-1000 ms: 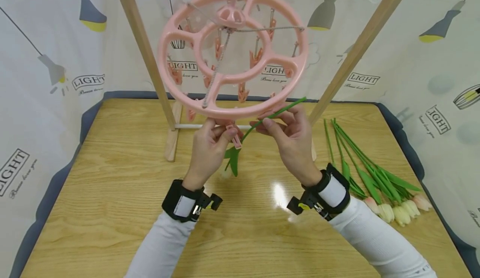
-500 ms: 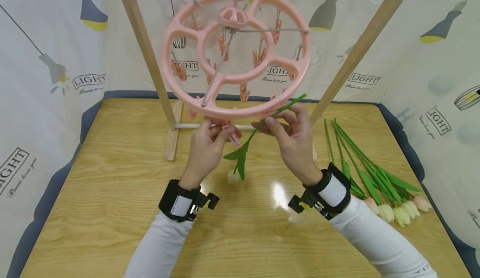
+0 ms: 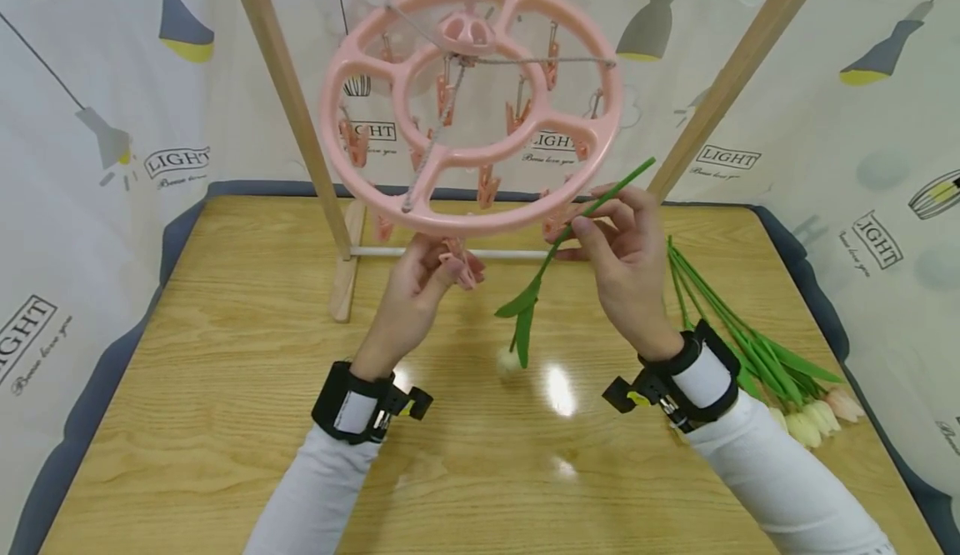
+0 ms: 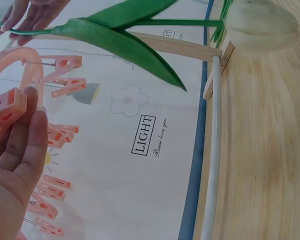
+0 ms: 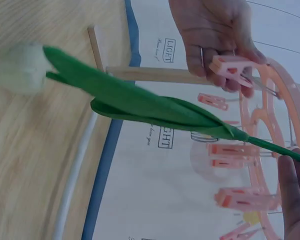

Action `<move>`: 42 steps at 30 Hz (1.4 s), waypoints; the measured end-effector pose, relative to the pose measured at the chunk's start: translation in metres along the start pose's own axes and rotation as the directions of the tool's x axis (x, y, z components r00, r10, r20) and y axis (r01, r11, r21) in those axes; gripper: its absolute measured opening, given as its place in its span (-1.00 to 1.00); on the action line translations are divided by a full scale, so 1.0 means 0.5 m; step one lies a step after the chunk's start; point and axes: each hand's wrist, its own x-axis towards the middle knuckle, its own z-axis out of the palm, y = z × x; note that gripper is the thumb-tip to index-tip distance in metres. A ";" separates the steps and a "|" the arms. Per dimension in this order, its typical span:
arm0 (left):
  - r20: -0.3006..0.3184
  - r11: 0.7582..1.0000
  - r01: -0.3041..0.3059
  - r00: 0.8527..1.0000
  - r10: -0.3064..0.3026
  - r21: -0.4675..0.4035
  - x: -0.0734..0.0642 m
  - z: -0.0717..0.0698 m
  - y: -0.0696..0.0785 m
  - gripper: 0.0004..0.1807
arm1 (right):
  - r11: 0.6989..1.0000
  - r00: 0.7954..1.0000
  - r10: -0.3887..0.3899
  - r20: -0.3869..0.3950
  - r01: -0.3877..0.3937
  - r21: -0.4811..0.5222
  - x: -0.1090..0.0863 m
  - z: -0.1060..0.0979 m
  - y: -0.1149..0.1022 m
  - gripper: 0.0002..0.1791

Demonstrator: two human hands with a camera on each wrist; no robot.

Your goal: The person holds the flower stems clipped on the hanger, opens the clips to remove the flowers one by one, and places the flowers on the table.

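Note:
A round pink clip hanger (image 3: 480, 223) hangs in front of me with several pink pegs dangling from it. At its near rim my left hand (image 3: 405, 288) pinches one peg (image 3: 465, 272) between thumb and fingers. My right hand (image 3: 630, 276) grips the green stem of an artificial white tulip (image 3: 527, 305) just right of the rim. The tulip points head down, its stem end up to the right, apart from the pinched peg. Its white bloom (image 4: 262, 25) and leaves show large in the left wrist view. In the right wrist view the peg (image 5: 231, 69) sits in the left fingers.
Wooden stand posts (image 3: 285, 97) rise on both sides, joined low by a white bar (image 3: 510, 254). Several more tulips (image 3: 772, 363) lie on the right of the wooden table (image 3: 225, 388), partly behind my right wrist. A printed curtain surrounds the table.
My right hand has carried the tulip to the right, away from the left hand and its peg. The left hand has shifted slightly left, still pinching the peg.

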 end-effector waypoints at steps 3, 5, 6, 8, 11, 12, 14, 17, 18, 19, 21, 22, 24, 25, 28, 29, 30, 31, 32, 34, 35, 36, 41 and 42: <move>-0.012 1.000 -0.013 1.000 0.013 -0.010 -0.001 -0.003 0.000 -0.86 | 1.000 1.000 -0.008 -0.011 0.008 -0.019 0.005 -0.013 -0.007 -0.64; -0.017 1.000 -0.019 1.000 0.019 -0.007 -0.002 -0.004 0.000 -0.83 | 1.000 1.000 -0.010 -0.017 0.009 -0.030 0.008 -0.022 -0.012 -0.64; -0.019 1.000 -0.022 1.000 0.022 -0.006 -0.003 -0.005 0.000 -0.82 | 0.999 1.000 -0.011 -0.022 0.011 -0.034 0.010 -0.027 -0.014 -0.65; -0.023 1.000 -0.023 0.999 0.023 0.000 -0.003 -0.007 0.001 -0.84 | 0.999 0.999 -0.012 -0.038 0.011 -0.034 0.014 -0.036 -0.018 -0.65; -0.022 1.000 -0.020 1.000 0.020 0.003 -0.004 -0.009 0.002 -0.84 | 1.000 0.997 -0.014 -0.077 0.012 -0.023 0.023 -0.049 -0.024 -0.66; -0.023 1.000 -0.018 1.000 0.018 0.002 -0.005 -0.010 0.002 -0.85 | 1.000 0.996 -0.016 -0.091 0.014 -0.023 0.026 -0.053 -0.026 -0.66; -0.024 1.000 -0.017 1.000 0.017 0.002 -0.005 -0.011 0.001 -0.84 | 1.000 0.992 -0.018 -0.123 0.015 -0.026 0.032 -0.063 -0.030 -0.66; -0.028 1.000 -0.023 0.999 0.024 0.008 -0.005 -0.014 -0.001 -0.81 | 0.999 0.986 -0.016 -0.164 0.009 -0.043 0.039 -0.077 -0.035 -0.66; -0.031 1.000 -0.026 0.999 0.027 0.009 -0.005 -0.014 -0.002 -0.81 | 0.999 0.984 -0.014 -0.177 0.006 -0.046 0.040 -0.082 -0.036 -0.66; -0.034 0.999 -0.030 0.999 0.031 0.014 -0.005 -0.016 -0.002 -0.79 | 0.999 0.982 -0.010 -0.187 0.001 -0.047 0.041 -0.087 -0.036 -0.65; -0.040 0.999 -0.031 0.999 0.032 0.028 -0.006 -0.018 -0.003 -0.77 | 0.999 0.980 -0.004 -0.198 -0.006 -0.051 0.043 -0.097 -0.036 -0.64; -0.044 0.999 -0.027 0.999 0.029 0.032 -0.006 -0.019 -0.003 -0.77 | 0.998 0.979 -0.006 -0.203 -0.006 -0.056 0.044 -0.102 -0.035 -0.64; -0.052 0.999 -0.021 0.998 0.023 0.041 -0.008 -0.020 -0.003 -0.74 | 0.998 0.976 -0.010 -0.216 -0.005 -0.068 0.047 -0.112 -0.034 -0.63; -0.056 0.999 -0.016 0.998 0.018 0.047 -0.008 -0.021 -0.002 -0.73 | 0.997 0.974 -0.009 -0.226 -0.007 -0.071 0.048 -0.118 -0.033 -0.63; -0.067 0.998 -0.007 0.998 0.011 0.063 -0.010 -0.022 0.000 -0.72 | 0.998 0.966 -0.006 -0.258 -0.010 -0.060 0.053 -0.136 -0.029 -0.63; -0.069 0.998 -0.005 0.998 0.010 0.069 -0.011 -0.023 0.001 -0.72 | 0.999 0.962 0.000 -0.273 -0.013 -0.045 0.055 -0.142 -0.028 -0.63; -0.071 0.997 -0.004 0.997 0.009 0.077 -0.011 -0.023 0.001 -0.71 | 0.999 0.959 0.003 -0.282 -0.015 -0.041 0.055 -0.149 -0.027 -0.62; -0.072 0.996 -0.005 0.997 0.011 0.085 -0.012 -0.024 0.001 -0.71 | 1.000 0.956 0.010 -0.294 -0.018 -0.024 0.057 -0.156 -0.025 -0.61; -0.072 0.996 -0.004 0.997 0.011 0.092 -0.012 -0.024 0.002 -0.70 | 1.000 0.953 0.014 -0.304 -0.018 -0.010 0.057 -0.163 -0.022 -0.61; -0.074 0.995 -0.001 0.997 0.008 0.099 -0.013 -0.025 0.001 -0.68 | 1.000 0.945 0.027 -0.326 -0.025 0.010 0.059 -0.176 -0.017 -0.59; -0.076 0.995 -0.001 0.997 0.009 0.103 -0.013 -0.025 0.001 -0.67 | 0.999 0.944 0.026 -0.330 -0.033 -0.016 0.059 -0.183 -0.014 -0.59; -0.079 0.994 -0.001 0.997 0.009 0.107 -0.013 -0.025 0.001 -0.67 | 0.998 0.942 0.023 -0.334 -0.040 -0.045 0.060 -0.189 -0.012 -0.59; -0.082 0.994 -0.007 0.996 0.017 0.113 -0.014 -0.026 0.003 -0.67 | 0.995 0.917 0.059 -0.394 -0.087 -0.054 0.067 -0.225 -0.004 -0.59; -0.081 0.993 -0.010 0.997 0.020 0.114 -0.013 -0.026 0.002 -0.67 | 0.995 0.909 0.070 -0.410 -0.092 -0.033 0.069 -0.232 -0.005 -0.59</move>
